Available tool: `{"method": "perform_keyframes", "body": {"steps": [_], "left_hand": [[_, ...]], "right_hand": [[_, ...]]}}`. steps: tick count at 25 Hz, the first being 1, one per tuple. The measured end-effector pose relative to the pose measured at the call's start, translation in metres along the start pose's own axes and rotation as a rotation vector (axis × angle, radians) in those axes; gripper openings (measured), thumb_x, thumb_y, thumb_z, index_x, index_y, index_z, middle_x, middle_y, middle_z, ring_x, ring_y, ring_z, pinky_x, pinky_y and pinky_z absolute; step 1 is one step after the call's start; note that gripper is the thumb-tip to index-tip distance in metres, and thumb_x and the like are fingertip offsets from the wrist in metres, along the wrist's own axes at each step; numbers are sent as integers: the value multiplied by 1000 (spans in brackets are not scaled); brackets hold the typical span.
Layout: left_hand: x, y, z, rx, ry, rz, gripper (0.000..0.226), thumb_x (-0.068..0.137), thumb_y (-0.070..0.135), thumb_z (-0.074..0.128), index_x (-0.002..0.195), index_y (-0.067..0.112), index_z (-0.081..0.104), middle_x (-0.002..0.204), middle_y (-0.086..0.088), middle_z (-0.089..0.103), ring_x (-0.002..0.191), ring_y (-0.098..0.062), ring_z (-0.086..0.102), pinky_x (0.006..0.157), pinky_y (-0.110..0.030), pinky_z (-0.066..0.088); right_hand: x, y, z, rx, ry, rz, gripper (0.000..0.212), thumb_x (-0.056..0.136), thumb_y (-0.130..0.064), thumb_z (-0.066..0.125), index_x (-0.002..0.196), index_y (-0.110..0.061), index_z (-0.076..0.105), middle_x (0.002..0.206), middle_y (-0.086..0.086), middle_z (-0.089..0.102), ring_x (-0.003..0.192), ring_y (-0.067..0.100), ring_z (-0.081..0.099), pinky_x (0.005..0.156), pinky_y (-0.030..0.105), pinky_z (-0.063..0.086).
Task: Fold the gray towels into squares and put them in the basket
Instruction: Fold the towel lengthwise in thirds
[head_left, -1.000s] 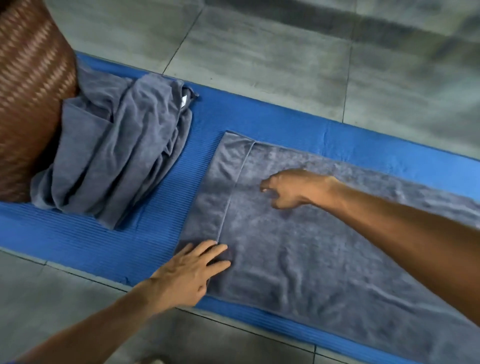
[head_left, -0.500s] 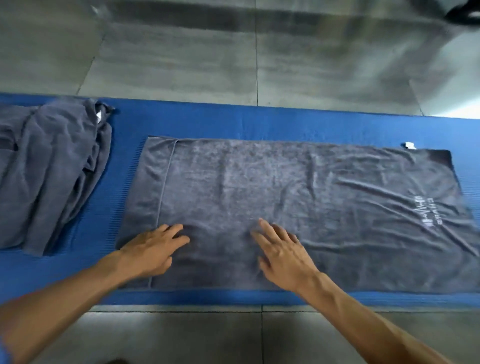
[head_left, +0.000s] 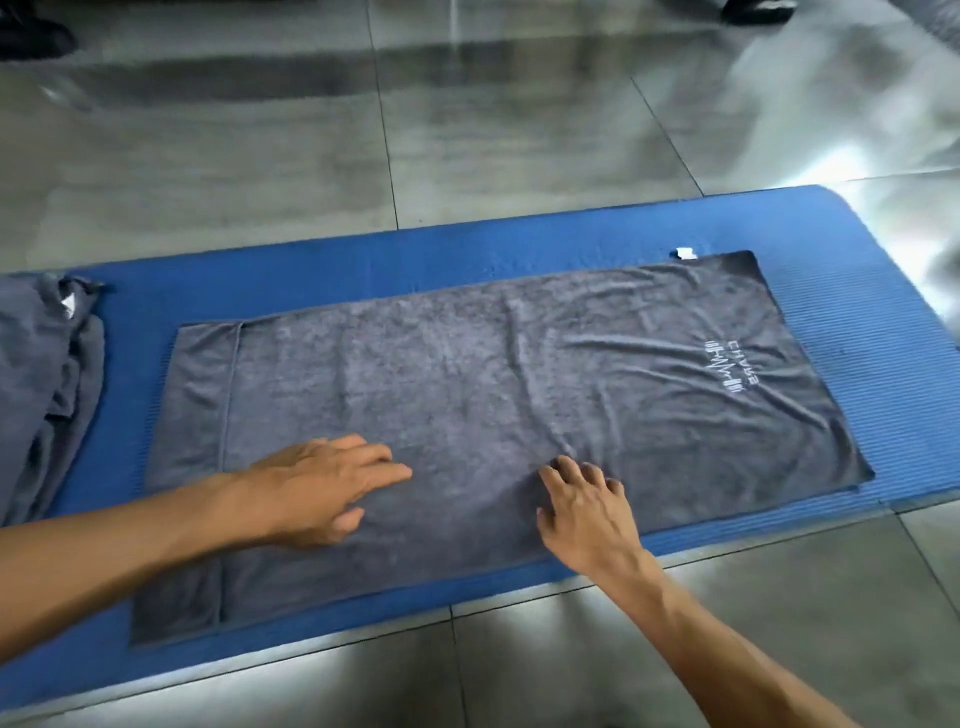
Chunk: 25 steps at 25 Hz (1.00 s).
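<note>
- Resting flat on the spread gray towel (head_left: 467, 415), your left hand (head_left: 322, 488) has its fingers straight and together, gripping nothing.
- Your right hand (head_left: 587, 514) sits near it on the same towel, fingers spread and slightly bent, tips pressing the cloth and holding nothing.
- The spread gray towel lies flat along the blue mat (head_left: 363, 260), a white tag (head_left: 687, 253) at its far right corner and pale lettering (head_left: 732, 369) near its right end.
- A crumpled gray towel (head_left: 41, 384) lies left of the spread one, on the same mat.
- The mat lies on gray floor tiles (head_left: 519, 130).
</note>
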<state>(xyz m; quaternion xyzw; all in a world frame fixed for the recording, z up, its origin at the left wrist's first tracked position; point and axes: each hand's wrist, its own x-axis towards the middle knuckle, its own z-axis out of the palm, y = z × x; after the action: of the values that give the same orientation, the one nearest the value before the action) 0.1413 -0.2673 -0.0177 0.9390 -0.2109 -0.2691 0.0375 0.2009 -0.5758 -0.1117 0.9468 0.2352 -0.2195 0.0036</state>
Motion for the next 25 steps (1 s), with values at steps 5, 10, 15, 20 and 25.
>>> {"method": "perform_keyframes", "body": {"steps": [5,10,15,20,25], "left_hand": [[30,15,-26,164,-99,66,68,95,33,44,155,33,10,155,6,25,137,-16,31,110,-32,33],[72,28,-52,254,-146,78,70,96,32,45,155,31,7,154,1,25,135,-21,32,107,-39,37],[128,71,-50,343,-225,140,70,95,28,46,155,26,10,152,-8,27,133,-28,35,103,-41,39],[179,102,-31,225,-205,47,64,98,27,45,154,25,16,150,-7,31,132,-29,36,104,-43,37],[213,98,-18,-3,-14,-59,63,98,46,45,152,28,20,145,1,40,131,-23,40,105,-41,39]], "right_hand": [[-9,12,1,24,-18,23,56,90,-35,52,144,-30,38,153,-1,31,134,31,38,95,51,45],[1,29,-1,66,119,69,61,93,-35,49,151,-30,30,162,1,20,145,34,24,108,57,34],[5,46,0,78,157,144,44,90,-37,43,132,-23,50,143,4,44,127,33,43,93,47,43],[-5,134,35,103,118,170,61,97,-57,19,155,-39,18,164,-8,8,151,29,14,120,46,13],[-2,156,26,196,304,549,58,103,-46,20,157,-28,17,166,5,7,151,36,8,121,53,12]]}}
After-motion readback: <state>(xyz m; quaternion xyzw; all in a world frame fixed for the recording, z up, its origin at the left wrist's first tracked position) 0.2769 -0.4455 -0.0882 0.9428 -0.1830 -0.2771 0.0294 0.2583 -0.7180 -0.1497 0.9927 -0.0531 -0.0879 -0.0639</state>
